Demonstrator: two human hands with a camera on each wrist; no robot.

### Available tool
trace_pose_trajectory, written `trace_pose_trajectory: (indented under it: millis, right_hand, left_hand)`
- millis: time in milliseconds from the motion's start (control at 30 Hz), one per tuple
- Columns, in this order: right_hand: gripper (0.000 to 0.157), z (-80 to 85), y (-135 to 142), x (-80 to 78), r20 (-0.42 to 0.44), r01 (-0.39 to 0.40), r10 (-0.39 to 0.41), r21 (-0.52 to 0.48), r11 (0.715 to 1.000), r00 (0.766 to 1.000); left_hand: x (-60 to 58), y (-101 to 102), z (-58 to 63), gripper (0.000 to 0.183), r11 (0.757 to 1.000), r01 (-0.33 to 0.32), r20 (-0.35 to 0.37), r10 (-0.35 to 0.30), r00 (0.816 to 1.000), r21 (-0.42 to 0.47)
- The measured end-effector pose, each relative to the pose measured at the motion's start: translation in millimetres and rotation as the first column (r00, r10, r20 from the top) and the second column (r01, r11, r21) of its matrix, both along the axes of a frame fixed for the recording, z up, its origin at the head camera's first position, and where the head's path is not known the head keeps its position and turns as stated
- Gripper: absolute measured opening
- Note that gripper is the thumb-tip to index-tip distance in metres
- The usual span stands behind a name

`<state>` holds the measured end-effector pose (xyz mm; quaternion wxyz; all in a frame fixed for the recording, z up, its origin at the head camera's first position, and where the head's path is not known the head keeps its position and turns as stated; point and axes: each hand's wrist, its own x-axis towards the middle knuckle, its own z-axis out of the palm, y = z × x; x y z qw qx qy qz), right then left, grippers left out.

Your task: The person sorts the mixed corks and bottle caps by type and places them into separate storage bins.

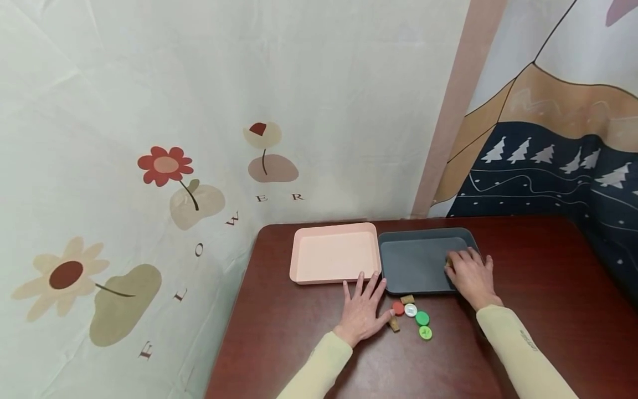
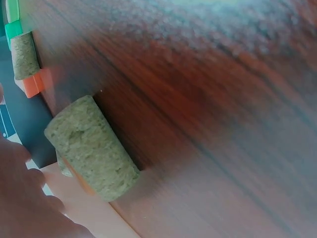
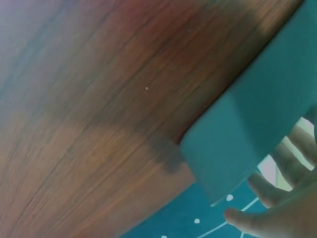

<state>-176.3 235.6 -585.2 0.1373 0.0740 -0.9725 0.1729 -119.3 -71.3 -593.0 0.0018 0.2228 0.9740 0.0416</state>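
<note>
My left hand (image 1: 360,316) has its fingers spread, just in front of the pink tray (image 1: 298,277). Its thumb lies close to a cork (image 1: 394,325); whether they touch I cannot tell. That cork looms large in the left wrist view. Beyond it lie a second cork (image 1: 407,299), a red cap (image 1: 397,308), a white cap (image 1: 410,310), a green cap (image 1: 422,318) and a light green cap (image 1: 425,332). Over the right side of the dark grey tray (image 1: 413,266), my right hand (image 1: 472,279) pinches a brown cork (image 1: 449,262), mostly hidden by the fingers.
Both trays stand side by side at the back of the dark red wooden table (image 1: 279,338). Behind it hangs a pale curtain (image 1: 349,111) printed with flowers, and on the right a cloth with trees (image 1: 528,166).
</note>
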Motion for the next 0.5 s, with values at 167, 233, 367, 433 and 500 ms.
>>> trace_pose_trajectory:
  millis: [167,233,367,433,500]
  right_hand:
    - [0.045,4.9,1,15.2,-0.072,-0.016,0.014,-0.037,0.999,0.997]
    - [0.046,5.6,0,23.0,-0.098,-0.01,0.006,-0.045,0.999,0.995]
    - [0.049,4.9,-5,39.5,-0.127,-0.001,-0.007,-0.064,0.998,0.992]
    - [0.051,4.0,-10,47.4,-0.141,-0.009,-0.002,-0.077,0.997,0.99]
    - [0.052,3.4,-14,54.6,-0.159,-0.022,0.007,-0.089,0.996,0.987]
  left_hand:
    - [-0.6,1,0.2,0.073,1.0,0.004,0.0,-0.004,1.0,0.009]
    - [-0.8,1,-0.4,0.073,1.0,0.003,0.003,-0.003,1.0,0.011]
    - [-0.9,1,-1.9,0.074,1.0,-0.008,0.01,0.008,1.0,0.018]
    - [-0.8,1,-2.6,0.074,1.0,-0.014,0.011,0.013,1.0,0.025]
    - [-0.6,2,-3.6,0.074,0.999,-0.015,0.006,0.015,1.0,0.034]
